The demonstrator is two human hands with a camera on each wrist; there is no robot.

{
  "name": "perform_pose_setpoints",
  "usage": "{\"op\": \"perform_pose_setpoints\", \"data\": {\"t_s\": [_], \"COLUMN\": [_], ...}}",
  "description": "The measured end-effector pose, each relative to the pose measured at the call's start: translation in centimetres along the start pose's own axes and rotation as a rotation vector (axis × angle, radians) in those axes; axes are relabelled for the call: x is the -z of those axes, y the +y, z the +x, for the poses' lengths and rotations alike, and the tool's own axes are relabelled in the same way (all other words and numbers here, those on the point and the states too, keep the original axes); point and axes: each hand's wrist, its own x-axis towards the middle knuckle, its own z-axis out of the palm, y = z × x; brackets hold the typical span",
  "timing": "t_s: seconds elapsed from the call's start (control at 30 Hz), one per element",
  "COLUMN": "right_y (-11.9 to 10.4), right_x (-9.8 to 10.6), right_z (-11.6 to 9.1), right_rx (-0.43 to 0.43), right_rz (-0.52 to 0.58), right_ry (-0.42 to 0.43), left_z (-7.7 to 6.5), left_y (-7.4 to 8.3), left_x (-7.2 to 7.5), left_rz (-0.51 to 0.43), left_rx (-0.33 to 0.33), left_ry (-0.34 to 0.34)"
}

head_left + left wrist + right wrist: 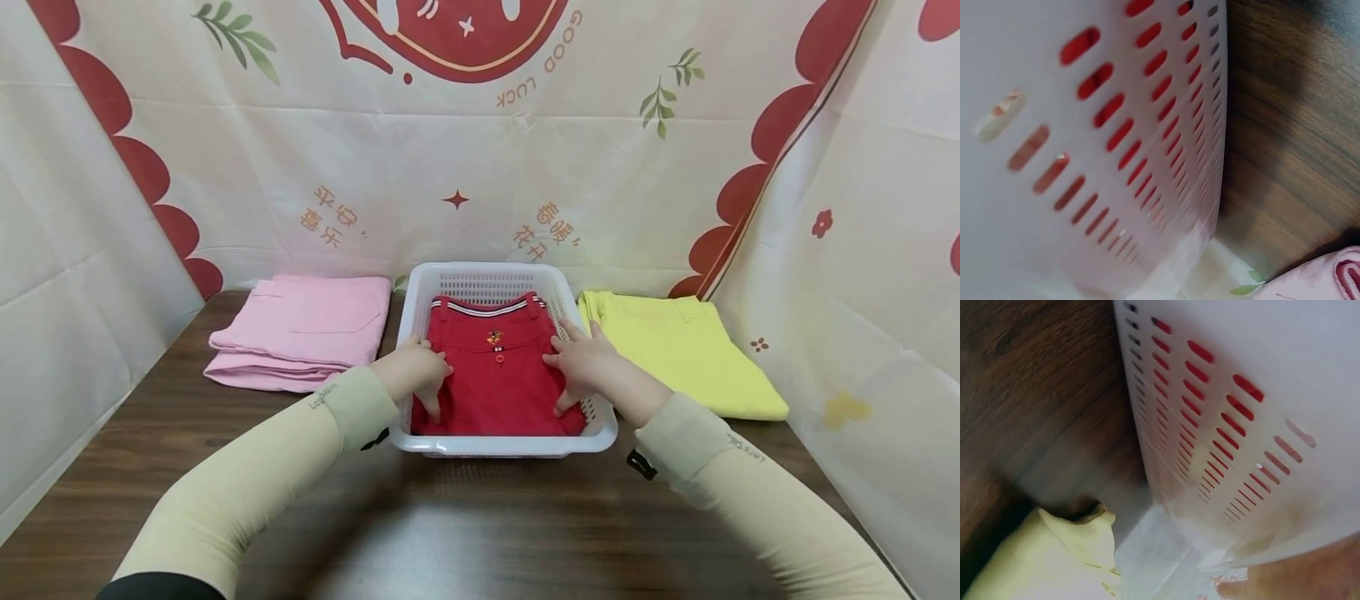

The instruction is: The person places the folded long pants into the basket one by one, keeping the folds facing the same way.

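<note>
A white plastic basket with slotted walls stands on the table, and folded red trousers lie in it. Their striped waistband is toward the back wall, and a small embroidered motif and button show below it. Over the left rim reaches my left hand, its relaxed fingers resting on the left edge of the trousers. On the opposite side my right hand lies with fingers spread on the right edge. Both wrist views look at the basket's outer walls, where red cloth shows through the slots; the fingertips are mostly hidden there.
Folded pink trousers lie on the table left of the basket. Folded yellow trousers lie close to its right side. A printed cloth backdrop rises behind the dark wooden table, with cloth on both sides too.
</note>
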Motion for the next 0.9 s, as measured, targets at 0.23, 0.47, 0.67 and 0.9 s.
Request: {"op": "perform_pose_setpoints", "data": {"t_s": [0.23, 0.47, 0.67, 0.9], "right_y": [1.1, 2.1, 2.4, 2.3], "right_x": [-0.7, -0.6, -0.3, 0.1], "right_z": [-0.2, -0.7, -1.5, -3.0], "right_rx": [0.076, 0.127, 0.157, 0.146], "right_rz": [0.191, 0.413, 0.576, 0.771], "right_ry": [0.07, 0.086, 0.093, 0.104], "left_z": [-0.4, -1.4, -2.5, -3.5], "left_y": [-1.8, -3.7, -4.9, -5.8], "left_x": [0.2, 0.4, 0.4, -0.2], "left_rz": [-0.33, -0.562, -0.654, -0.721], "left_rx": [-0.096, -0.243, -0.308, -0.364], "left_ry": [0.058, 0.147, 0.269, 0.38]}}
